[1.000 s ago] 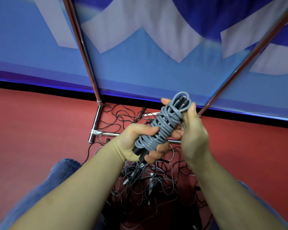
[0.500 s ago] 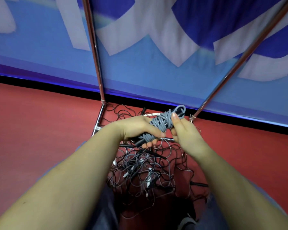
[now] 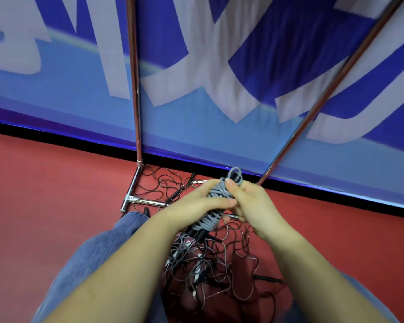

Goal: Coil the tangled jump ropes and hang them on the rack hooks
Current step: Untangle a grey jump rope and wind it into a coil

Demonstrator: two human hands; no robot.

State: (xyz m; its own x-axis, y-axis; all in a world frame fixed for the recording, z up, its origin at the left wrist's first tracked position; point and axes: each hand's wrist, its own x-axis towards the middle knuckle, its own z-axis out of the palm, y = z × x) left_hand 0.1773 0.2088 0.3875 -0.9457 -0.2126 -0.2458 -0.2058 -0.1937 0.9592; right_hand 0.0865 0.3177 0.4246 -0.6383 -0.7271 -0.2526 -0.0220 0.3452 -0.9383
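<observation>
While both hands, left hand [image 3: 196, 203] and right hand [image 3: 250, 203], grip one coiled grey rope [image 3: 216, 206], nothing hangs yet; tangled ropes [image 3: 210, 271] cover the floor [image 3: 56, 183].

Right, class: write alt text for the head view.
Both hands, left hand and right hand, grip a tightly coiled grey jump rope bundle above a tangled pile of thin dark ropes on the red floor, beside a chrome metal rack frame.
</observation>
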